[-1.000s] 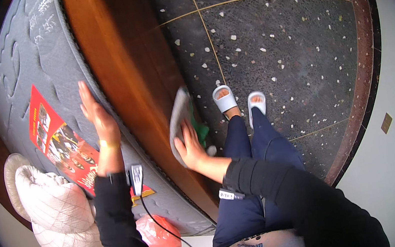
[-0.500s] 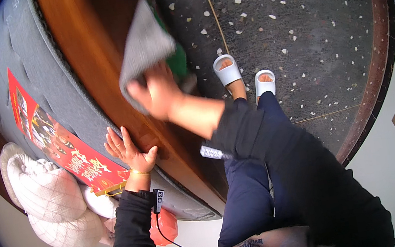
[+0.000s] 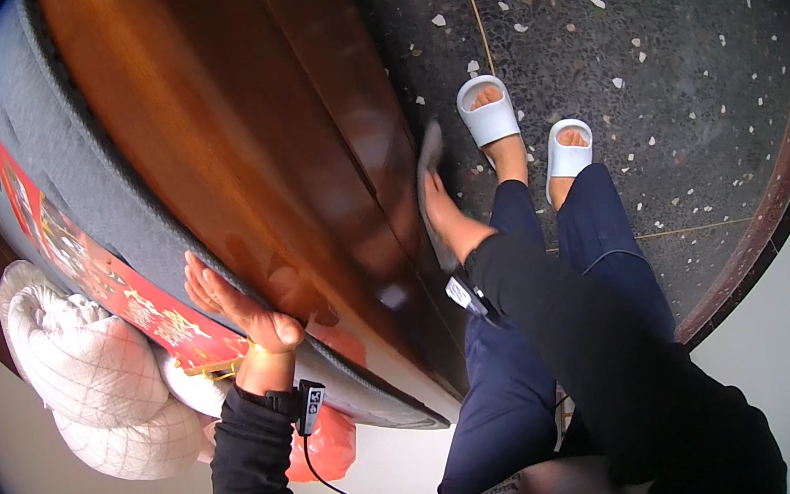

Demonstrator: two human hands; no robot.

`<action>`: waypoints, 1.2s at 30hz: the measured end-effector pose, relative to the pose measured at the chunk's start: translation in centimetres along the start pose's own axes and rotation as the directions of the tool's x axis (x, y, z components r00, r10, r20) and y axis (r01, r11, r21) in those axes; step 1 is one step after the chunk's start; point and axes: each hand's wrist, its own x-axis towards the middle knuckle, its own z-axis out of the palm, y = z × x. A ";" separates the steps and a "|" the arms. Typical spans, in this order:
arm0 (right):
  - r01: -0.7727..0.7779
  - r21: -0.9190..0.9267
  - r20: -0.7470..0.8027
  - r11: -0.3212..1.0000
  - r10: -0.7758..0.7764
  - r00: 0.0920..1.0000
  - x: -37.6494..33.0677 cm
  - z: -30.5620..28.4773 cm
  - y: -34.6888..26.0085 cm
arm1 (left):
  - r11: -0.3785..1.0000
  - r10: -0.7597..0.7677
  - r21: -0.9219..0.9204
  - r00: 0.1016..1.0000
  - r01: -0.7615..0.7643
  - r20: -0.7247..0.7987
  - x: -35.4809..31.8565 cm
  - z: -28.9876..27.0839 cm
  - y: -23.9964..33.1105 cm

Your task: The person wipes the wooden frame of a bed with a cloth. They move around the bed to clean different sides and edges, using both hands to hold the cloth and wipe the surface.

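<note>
Cloth (image 3: pixel 428 156), grey and seen edge-on, is beside the brown wooden bed frame (image 3: pixel 302 159), with my right hand (image 3: pixel 453 221) against it; from my remote view I cannot tell whether those fingers grip it. My left hand (image 3: pixel 244 307) is unfolded, fingers extended, holding nothing, by the grey mattress (image 3: pixel 106 166).

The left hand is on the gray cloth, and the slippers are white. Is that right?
Not quite: the head view shows the right hand on the gray cloth, not the left hand. The slippers are white.
</note>
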 end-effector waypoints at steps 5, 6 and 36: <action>-0.113 -0.143 -0.194 0.983 0.084 0.977 -5.4 4.7 0.3 | 0.999 -0.001 0.050 1.000 0.001 0.002 0.5 0.1 0.4; -0.027 -0.225 -0.237 0.974 -0.028 0.971 -5.2 6.4 -2.3 | 0.999 0.007 0.052 1.000 -0.007 0.001 0.6 0.1 0.5; 0.612 -0.159 -0.124 0.775 -0.631 0.766 4.9 4.4 -13.7 | 1.000 0.009 -0.018 0.998 -0.010 -0.065 0.8 0.6 0.3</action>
